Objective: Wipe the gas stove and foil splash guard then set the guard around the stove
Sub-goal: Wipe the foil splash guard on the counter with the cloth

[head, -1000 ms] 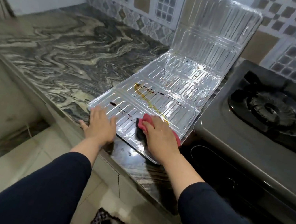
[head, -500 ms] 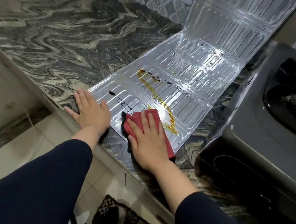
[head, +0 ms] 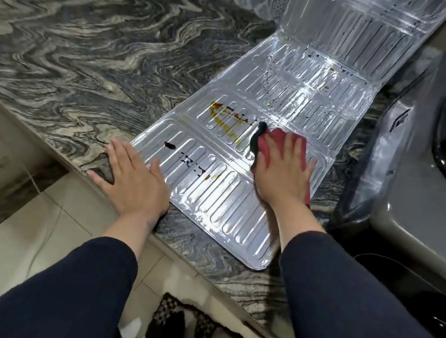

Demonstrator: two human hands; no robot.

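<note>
The ribbed foil splash guard [head: 294, 92] lies on the marble counter, its far panel propped against the tiled wall. A yellow-brown smear [head: 223, 117] and dark spots [head: 170, 145] mark its near panels. My right hand [head: 283, 172] presses a red cloth [head: 270, 144] flat on the guard just right of the smear. Flat, with fingers spread, my left hand [head: 133, 178] pins the guard's near left corner at the counter edge. The grey gas stove [head: 431, 200] stands to the right, its black burner partly cut off by the frame edge.
The marble counter [head: 89, 47] stretches left of the guard. Its front edge runs diagonally under my forearms. Below are a tiled floor [head: 17, 239] and a black-and-white patterned mat [head: 191, 335]. A patterned tile wall backs the counter.
My right hand has slid the red cloth away from me up the guard, from the near panel to beside the yellow smear. The left hand stays at the near corner. The view has moved closer.
</note>
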